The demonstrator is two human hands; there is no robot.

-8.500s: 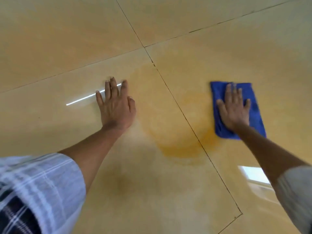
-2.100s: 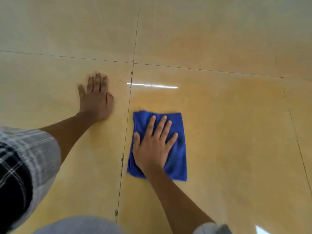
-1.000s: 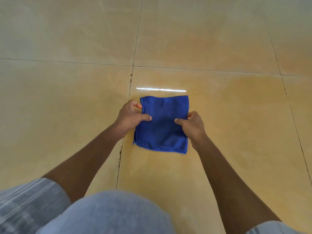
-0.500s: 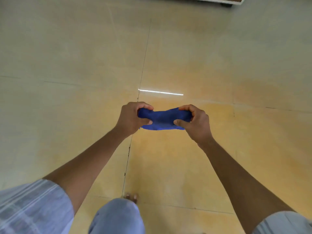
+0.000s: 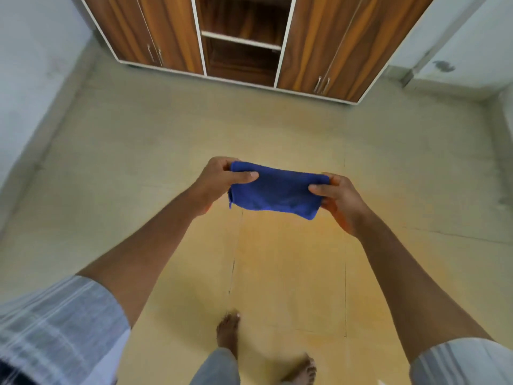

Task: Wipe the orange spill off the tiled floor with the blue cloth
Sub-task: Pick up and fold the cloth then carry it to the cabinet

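While the left hand (image 5: 219, 180) and right hand (image 5: 340, 200) each pinched an end of the folded blue cloth (image 5: 274, 191), held up clear of the tiled floor (image 5: 138, 151), a faint orange spill (image 5: 288, 262) tint remained below, so wiping looked largely, not wholly, finished.

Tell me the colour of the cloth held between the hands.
Solid deep blue: the cloth, seen in the head view.
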